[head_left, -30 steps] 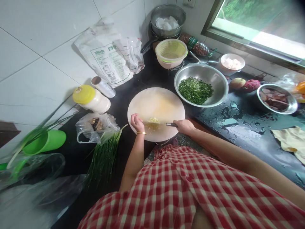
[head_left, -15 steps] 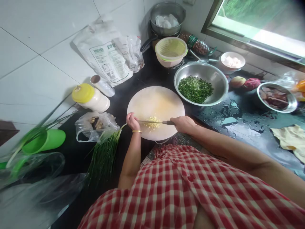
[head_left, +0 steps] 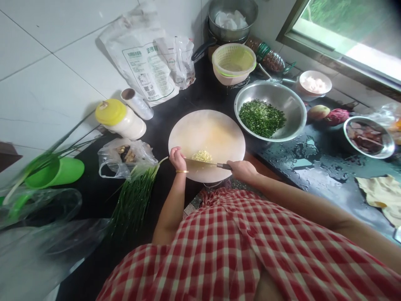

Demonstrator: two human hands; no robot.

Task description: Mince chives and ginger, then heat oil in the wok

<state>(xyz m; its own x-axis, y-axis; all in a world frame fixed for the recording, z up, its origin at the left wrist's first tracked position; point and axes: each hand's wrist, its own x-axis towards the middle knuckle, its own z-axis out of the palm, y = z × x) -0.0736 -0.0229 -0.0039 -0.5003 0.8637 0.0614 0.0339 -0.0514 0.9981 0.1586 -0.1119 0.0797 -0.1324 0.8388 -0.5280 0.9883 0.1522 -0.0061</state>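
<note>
My right hand is wrapped round the handle of a kitchen knife. My left hand, with a gold bangle at the wrist, is closed at the far end of the blade, by the left rim of the round cutting board. The blade spans the near part of the board, its flat side tilted into view. Just beyond the blade sits a small heap of finely chopped pale yellow pieces, which could be garlic or ginger. A few crumbs lie around it.
Right of the board stands a steel bowl of chopped greens. Long green stalks and a plastic bag lie left, near a yellow-lidded jar. A colander stands behind; a bowl of meat is far right.
The knife has moved from across the chopped heap to its near side, and its blade has tilted. The heap looks more tightly gathered. My view has shifted slightly.
</note>
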